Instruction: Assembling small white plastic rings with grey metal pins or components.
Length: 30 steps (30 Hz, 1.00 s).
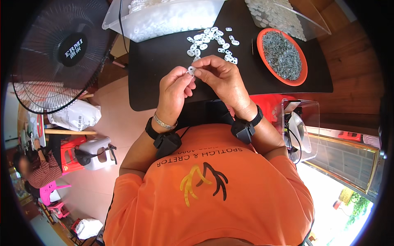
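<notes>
Near the table's front edge, both my hands meet at a small white plastic piece with a hole in it. My left hand pinches it from the left between thumb and fingers. From the other side, the thumb and forefinger of my right hand close on the same piece. Fingertips cover part of it, so its full outline is hidden. Just beyond my hands lies a loose heap of similar white oval pieces with two holes each, a few of them set apart on the right.
An orange bowl of small grey metal parts stands at the right on the dark table. Clear bins of white pieces sit at the back. A black fan stands left; another person sits farther off.
</notes>
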Available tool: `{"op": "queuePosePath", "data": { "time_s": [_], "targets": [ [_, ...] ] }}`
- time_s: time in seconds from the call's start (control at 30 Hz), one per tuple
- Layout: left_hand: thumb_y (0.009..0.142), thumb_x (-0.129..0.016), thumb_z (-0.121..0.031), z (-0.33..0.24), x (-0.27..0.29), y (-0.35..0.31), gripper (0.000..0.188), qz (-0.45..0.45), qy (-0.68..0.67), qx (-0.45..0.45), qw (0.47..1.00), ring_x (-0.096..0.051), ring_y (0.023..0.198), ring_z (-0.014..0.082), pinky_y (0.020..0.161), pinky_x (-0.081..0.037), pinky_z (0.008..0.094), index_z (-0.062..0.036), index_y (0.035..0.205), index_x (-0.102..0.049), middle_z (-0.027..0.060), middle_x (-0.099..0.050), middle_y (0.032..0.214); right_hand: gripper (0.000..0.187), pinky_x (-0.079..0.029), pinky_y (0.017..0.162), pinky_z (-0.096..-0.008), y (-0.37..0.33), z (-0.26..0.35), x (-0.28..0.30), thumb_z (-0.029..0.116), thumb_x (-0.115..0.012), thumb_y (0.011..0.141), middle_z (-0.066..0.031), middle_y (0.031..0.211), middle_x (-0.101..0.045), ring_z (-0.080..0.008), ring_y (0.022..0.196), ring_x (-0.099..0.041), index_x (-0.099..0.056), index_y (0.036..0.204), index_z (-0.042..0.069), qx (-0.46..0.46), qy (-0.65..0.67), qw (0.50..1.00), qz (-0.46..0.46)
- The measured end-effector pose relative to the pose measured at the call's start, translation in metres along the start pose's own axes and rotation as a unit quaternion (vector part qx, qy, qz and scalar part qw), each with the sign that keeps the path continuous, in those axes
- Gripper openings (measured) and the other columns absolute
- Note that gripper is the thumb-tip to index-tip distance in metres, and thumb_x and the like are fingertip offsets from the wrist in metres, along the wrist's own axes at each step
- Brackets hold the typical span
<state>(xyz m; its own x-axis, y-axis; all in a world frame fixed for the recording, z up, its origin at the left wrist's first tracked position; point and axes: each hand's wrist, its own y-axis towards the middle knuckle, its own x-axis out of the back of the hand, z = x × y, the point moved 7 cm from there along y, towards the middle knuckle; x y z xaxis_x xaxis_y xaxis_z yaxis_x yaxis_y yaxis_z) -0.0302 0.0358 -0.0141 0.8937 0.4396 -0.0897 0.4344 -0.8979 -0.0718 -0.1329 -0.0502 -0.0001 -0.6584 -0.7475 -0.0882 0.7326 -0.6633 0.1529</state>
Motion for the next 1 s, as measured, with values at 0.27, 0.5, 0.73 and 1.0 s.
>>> {"op": "queuePosePath", "data": {
  "time_s": [0.27, 0.5, 0.73, 1.0],
  "targets": [
    [0.093, -0.047, -0.017, 0.002, -0.002, 0.0, 0.022, -0.01, -0.025, -0.003, 1.0, -0.051, 0.059, 0.0088, 0.055, -0.039, 0.0217, 0.0011, 0.089, -0.06, 0.0039, -0.058, 0.071, 0.022, -0.051, 0.075, -0.0221, -0.005, -0.004, -0.004, -0.001, -0.066, 0.085, -0.0015, 0.091, -0.064, -0.0083, 0.08, -0.061, -0.061, 0.106, 0.002, 0.017, -0.036, 0.999, 0.026],
    [0.09, -0.052, -0.02, 0.003, -0.005, -0.001, 0.023, -0.022, -0.048, 0.003, 0.999, -0.054, 0.057, 0.0091, 0.052, -0.04, 0.0207, 0.0016, 0.086, -0.061, 0.0033, -0.057, 0.068, 0.031, -0.05, 0.066, -0.0202, -0.008, 0.006, -0.002, -0.001, -0.072, 0.078, -0.0001, 0.082, -0.059, -0.0065, 0.073, -0.06, -0.06, 0.106, 0.003, 0.077, -0.131, 0.988, -0.008],
    [0.09, -0.052, -0.026, -0.003, -0.008, 0.001, 0.029, 0.032, -0.059, -0.005, 0.998, -0.055, 0.058, 0.0102, 0.054, -0.041, 0.0218, 0.0005, 0.084, -0.06, 0.0037, -0.058, 0.068, 0.027, -0.05, 0.068, -0.0203, -0.011, 0.006, -0.001, -0.001, -0.071, 0.08, -0.0002, 0.089, -0.06, -0.0067, 0.076, -0.059, -0.06, 0.105, 0.003, 0.037, -0.025, 0.998, 0.05],
    [0.091, -0.052, -0.025, -0.006, -0.014, 0.001, 0.028, 0.032, -0.013, -0.02, 0.999, -0.053, 0.059, 0.0089, 0.055, -0.04, 0.0219, 0.0005, 0.082, -0.061, 0.0029, -0.058, 0.07, 0.031, -0.05, 0.066, -0.0221, -0.014, 0.015, 0.0, 0.001, -0.075, 0.075, -0.0014, 0.089, -0.06, -0.0078, 0.074, -0.059, -0.062, 0.103, 0.002, 0.068, -0.082, 0.994, 0.026]
  ]
}}
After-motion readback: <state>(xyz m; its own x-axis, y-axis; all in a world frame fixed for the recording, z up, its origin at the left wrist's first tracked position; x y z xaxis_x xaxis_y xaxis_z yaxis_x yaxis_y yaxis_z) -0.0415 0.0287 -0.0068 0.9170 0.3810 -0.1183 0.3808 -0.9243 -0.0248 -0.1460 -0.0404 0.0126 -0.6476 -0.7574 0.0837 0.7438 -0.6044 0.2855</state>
